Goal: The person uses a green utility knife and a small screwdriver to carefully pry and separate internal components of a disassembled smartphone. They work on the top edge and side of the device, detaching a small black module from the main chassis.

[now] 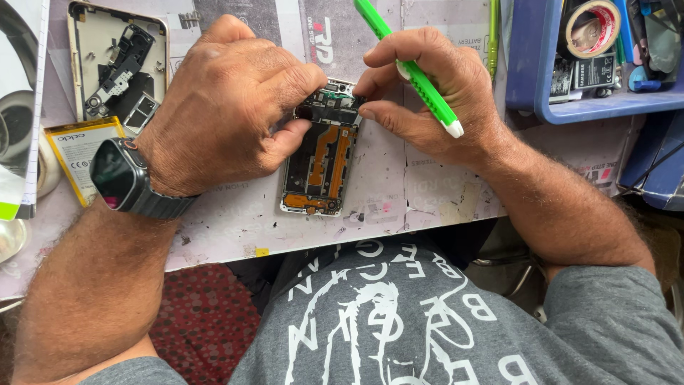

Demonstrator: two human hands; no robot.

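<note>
Green plastic screwdriver [417, 75] lies gripped in the right hand [434, 100], its shaft slanting across the knuckles. This hand's fingertips pinch the top edge of the opened smartphone with orange flex cables [320, 160], which lies flat on the worn white work mat [399, 199]. The left hand [228, 107], with a dark smartwatch [125, 178] on the wrist, curls over the phone's upper left side and presses it with thumb and forefinger. A removed back cover [114, 64] and a yellow battery [78, 150] lie at the left; a blue plastic tray [534, 78] stands at the right.
</note>
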